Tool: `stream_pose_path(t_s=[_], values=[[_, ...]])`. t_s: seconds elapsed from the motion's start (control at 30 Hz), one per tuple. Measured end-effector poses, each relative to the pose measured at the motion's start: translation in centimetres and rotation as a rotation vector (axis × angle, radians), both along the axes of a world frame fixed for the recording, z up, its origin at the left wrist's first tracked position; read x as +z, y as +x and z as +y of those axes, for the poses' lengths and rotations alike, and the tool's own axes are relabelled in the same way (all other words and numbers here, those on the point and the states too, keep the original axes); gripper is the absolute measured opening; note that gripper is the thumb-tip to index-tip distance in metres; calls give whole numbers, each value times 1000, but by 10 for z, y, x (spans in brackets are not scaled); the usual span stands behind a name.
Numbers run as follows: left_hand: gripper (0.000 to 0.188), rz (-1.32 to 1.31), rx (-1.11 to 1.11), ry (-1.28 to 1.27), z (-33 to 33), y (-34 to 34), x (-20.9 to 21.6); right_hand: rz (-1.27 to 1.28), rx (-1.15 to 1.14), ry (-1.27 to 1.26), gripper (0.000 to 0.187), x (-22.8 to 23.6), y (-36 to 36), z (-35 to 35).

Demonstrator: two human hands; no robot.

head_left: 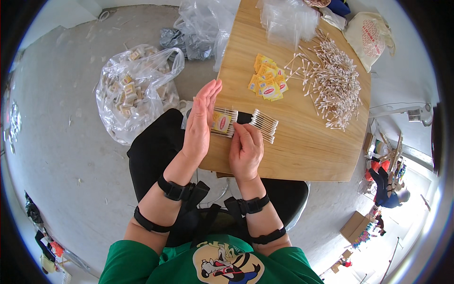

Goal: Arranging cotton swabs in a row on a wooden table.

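Green shirt (127,262) w/ cartoon print fills the lower edge, nearest the camera; black straps (255,204) ring both forearms above it.

L hand (201,125): open, fingers straight and together, held edge-on like a wall at the L side of the work; no object seen in it, though its far side is hidden. R hand (247,149): fingers curled, thumb and index drawn close at the R end of the near swab row (231,128); can't tell whether the tips meet or pinch a swab.

Near row lies on the table (302,151) btwn the two hands, sticks roughly parallel, w/ a yellow card (221,121) on top; its L end is partly behind the L hand. Far row (265,125), a slightly fanned set, lies just R of the R hand. Dark patch (244,117) shows btwn the rows.

Supply: loose cards (269,78) beyond the hands; swab heap (336,80) to the R; clear bags (288,21) at the far end. Floor, L: filled bag (137,92) of small packs.

Step in hand (judged): squaring the near row around its card. Next move prob. calls for a light R fingertip hold, L palm as a stop, so sticks keep parallel and card doesn't slip.
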State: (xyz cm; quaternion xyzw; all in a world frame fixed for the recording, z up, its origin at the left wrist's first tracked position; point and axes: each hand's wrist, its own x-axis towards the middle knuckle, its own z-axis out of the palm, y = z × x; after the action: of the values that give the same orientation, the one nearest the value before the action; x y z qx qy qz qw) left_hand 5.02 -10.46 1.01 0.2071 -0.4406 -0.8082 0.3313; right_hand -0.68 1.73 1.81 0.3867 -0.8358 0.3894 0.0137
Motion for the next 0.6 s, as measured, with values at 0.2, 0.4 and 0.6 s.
stream_pose_path(t_s=[0.2,0.4,0.6], values=[[72,-3,0,11,0,0,1,21,20,9,24,-1,0,1],[70,2,6,12,1,0,1,-7,50,25,33,-4,-2,3],[69,-7,10,11,0,0,-1,-52,-40,-33,32,-2,1,2]])
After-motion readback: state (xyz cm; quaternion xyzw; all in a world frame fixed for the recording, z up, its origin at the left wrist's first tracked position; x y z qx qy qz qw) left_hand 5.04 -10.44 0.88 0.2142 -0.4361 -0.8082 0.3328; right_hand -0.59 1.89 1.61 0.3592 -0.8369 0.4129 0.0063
